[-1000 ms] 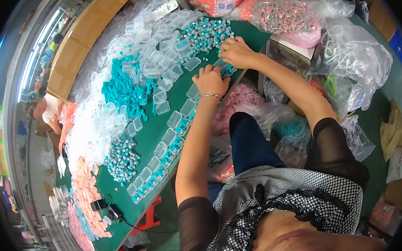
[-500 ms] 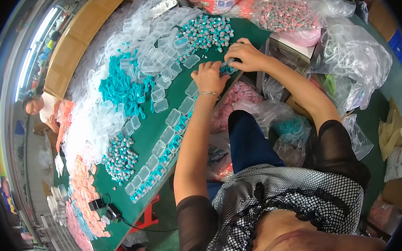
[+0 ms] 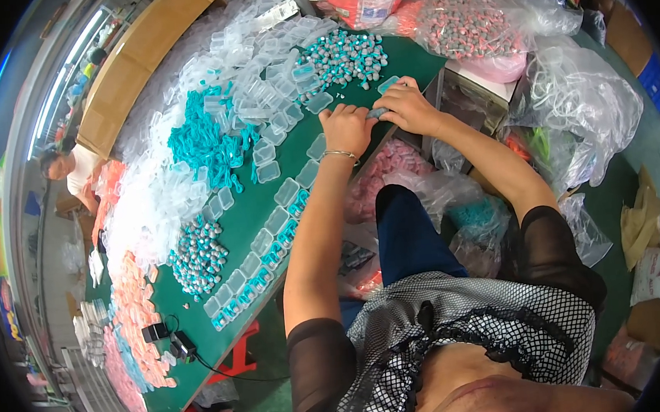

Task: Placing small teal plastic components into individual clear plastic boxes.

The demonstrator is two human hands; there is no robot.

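My left hand and my right hand meet at the near edge of a green table. Both pinch a small grey-teal piece between them. A silver bracelet circles my left wrist. Just beyond the hands lies a pile of small grey and teal parts. Small clear plastic cases lie in a row along the table edge by my left forearm, some with teal contents.
Teal cords and heaps of empty clear cases cover the far table. Another grey-teal pile and pink items lie to the left. Bags of pink parts and clear bags stand right. A person sits at far left.
Both hands have drawn together at the table edge and now hold a small piece between them; the right hand pulled back slightly from the parts pile.
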